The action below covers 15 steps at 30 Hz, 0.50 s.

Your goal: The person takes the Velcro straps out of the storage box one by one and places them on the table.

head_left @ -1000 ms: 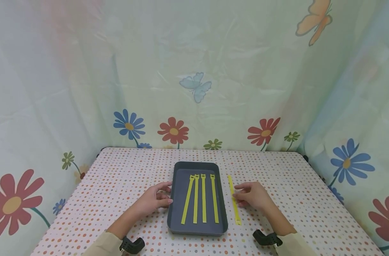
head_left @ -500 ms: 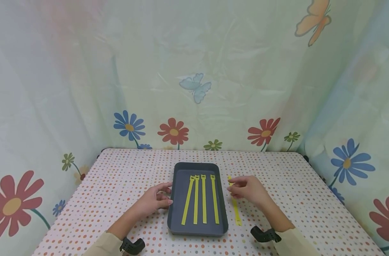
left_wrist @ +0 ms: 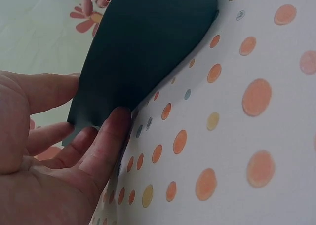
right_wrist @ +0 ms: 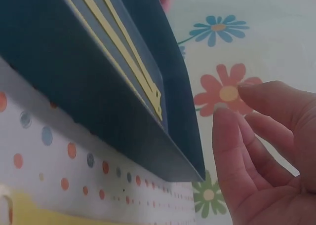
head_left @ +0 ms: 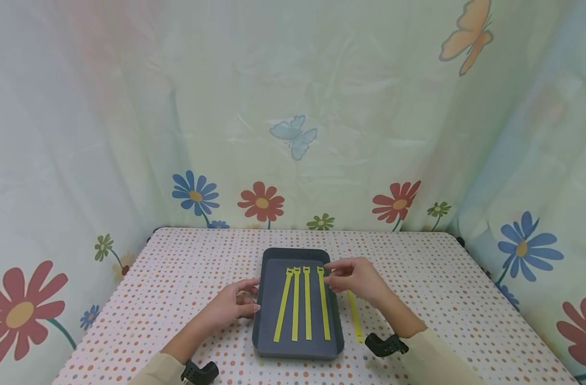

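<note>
In the head view, a dark grey tray [head_left: 267, 310] sits on the table with several yellow hook-and-loop cable ties [head_left: 307, 305] lying lengthwise inside. My left hand [head_left: 225, 309] rests its fingertips against the tray's left side; the left wrist view shows them touching the outer wall [left_wrist: 143, 42]. Over the tray's right rim hovers my right hand [head_left: 357, 279], near the slotted end of the rightmost tie. Its thumb and fingers are bent but apart, with nothing between them in the right wrist view. Another yellow tie [head_left: 355, 318] lies on the table right of the tray, its far end hidden by that hand.
A polka-dot cloth [head_left: 196, 256] covers the table. Behind and at both sides hangs a pale curtain [head_left: 360, 133] printed with flowers and butterflies. A black wrist mount [head_left: 386, 345] sits on the right forearm, close to the loose tie.
My right hand has moved left and away from me, from the loose tie to the tray's right rim. That tie stays on the table. The left hand keeps its place at the tray.
</note>
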Available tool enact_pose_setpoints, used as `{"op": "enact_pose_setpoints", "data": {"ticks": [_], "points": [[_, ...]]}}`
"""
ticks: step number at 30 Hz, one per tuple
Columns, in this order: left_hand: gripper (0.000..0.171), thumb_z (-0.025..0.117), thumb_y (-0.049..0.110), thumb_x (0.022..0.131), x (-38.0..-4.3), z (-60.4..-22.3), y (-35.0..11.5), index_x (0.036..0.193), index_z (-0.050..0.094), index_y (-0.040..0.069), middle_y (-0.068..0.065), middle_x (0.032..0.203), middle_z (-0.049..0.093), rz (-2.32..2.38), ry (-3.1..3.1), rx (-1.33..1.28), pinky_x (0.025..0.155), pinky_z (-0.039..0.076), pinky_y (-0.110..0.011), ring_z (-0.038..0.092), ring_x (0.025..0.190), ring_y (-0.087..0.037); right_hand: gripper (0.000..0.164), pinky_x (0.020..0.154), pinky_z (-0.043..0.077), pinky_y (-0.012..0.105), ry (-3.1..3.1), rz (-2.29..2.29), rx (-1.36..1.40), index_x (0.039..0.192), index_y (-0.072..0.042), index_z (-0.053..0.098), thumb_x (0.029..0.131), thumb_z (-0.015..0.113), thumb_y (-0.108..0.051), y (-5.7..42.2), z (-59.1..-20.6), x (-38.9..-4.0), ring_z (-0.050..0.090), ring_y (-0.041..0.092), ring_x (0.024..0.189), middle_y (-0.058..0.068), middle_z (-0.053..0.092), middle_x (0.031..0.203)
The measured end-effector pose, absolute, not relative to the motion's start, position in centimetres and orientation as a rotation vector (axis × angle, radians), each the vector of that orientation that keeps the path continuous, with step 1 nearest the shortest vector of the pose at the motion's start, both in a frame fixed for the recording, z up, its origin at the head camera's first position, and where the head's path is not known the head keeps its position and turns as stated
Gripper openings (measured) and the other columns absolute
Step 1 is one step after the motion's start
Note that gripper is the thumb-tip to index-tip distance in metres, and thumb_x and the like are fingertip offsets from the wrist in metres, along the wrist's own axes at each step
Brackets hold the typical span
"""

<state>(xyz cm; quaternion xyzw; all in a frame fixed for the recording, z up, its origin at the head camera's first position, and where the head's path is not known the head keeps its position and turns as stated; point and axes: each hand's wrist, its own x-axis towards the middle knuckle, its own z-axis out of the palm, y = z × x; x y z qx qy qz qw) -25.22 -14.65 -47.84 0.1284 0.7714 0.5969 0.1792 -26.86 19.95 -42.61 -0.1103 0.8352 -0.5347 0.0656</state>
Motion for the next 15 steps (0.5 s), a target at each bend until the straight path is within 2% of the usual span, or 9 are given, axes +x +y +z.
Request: {"op": "enact_pose_setpoints", "data": {"ticks": [6,15], "points": [[0.071,0.073,0.008,0.094,-25.2,-47.9,-14.7,0.155,0.039,-0.001,-0.022,0.140,0.052,1.689,2.174,0.362,0.082,0.061,-0.035,0.067,0.096,-0.016,0.038,0.077,0.064,0.041,2.522,-1.558,-0.419,0.123,0.001,0.072,0.090,0.080,-0.016,18.7,-42.6,-27.6,0.076,0.034,0.089,0.011,0.076,0.095],[0.070,0.074,0.009,0.094,-25.4,-48.2,-14.8,0.154,0.040,-0.001,-0.021,0.139,0.053,1.687,2.172,0.376,0.080,0.060,-0.032,0.068,0.098,-0.016,0.031,0.078,0.062,0.050,2.538,-1.451,-0.607,0.116,-0.003,0.075,0.089,0.081,-0.017,16.9,-42.3,-28.6,0.074,0.040,0.085,0.009,0.076,0.093]]}}
